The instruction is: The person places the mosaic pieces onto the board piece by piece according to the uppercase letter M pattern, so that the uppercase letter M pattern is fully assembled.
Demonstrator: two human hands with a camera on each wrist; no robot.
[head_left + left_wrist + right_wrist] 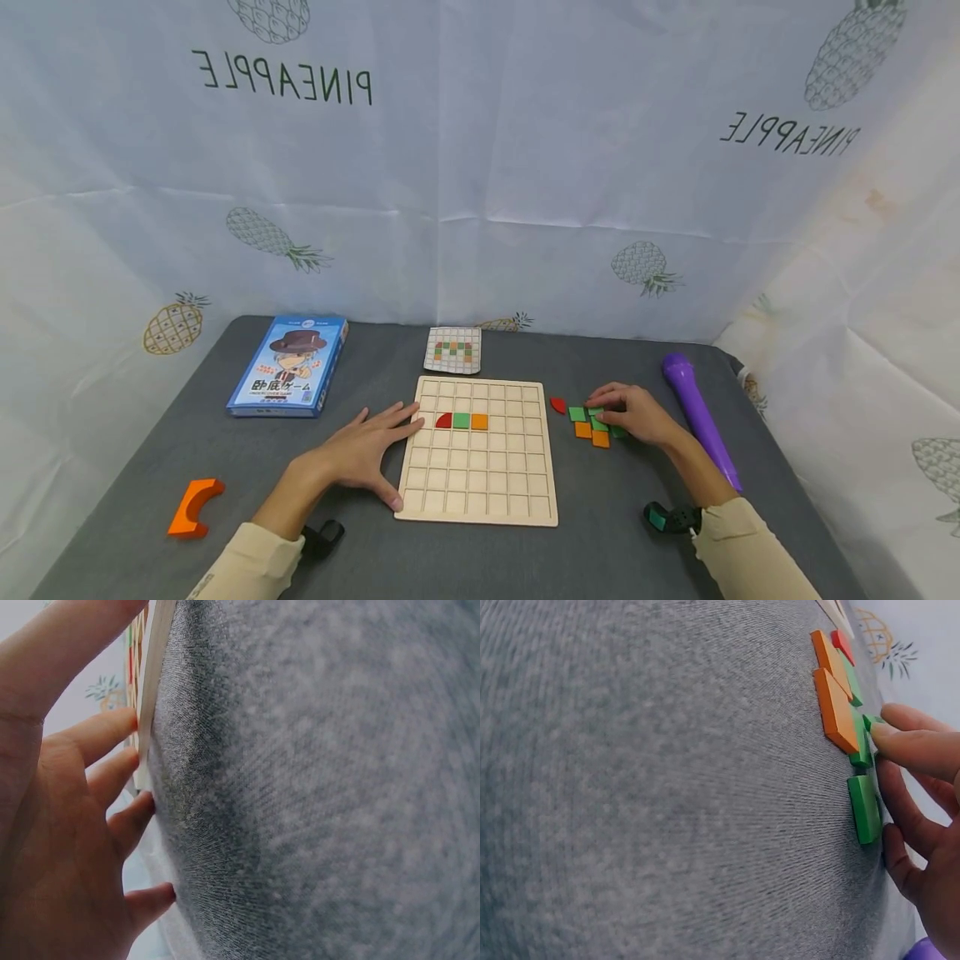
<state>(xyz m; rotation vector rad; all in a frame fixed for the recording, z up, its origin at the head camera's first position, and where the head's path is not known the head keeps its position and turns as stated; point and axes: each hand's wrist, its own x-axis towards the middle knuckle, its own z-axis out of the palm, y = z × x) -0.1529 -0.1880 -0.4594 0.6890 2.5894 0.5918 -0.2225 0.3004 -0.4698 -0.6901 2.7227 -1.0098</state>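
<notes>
A wooden grid board lies on the table, with a red quarter-round tile, a green square tile and an orange square tile in one row of its cells. My left hand is spread along the board's left edge, thumb and fingertips touching it. Right of the board, my right hand pinches a small green tile between thumb and fingers, which partly cover it. Beneath and beside that hand lie orange tiles, more green tiles and a red tile.
A small pattern card with coloured squares sits behind the board. At the back left is a blue game box; an orange arch block lies at the front left. A purple microphone lies beyond my right hand.
</notes>
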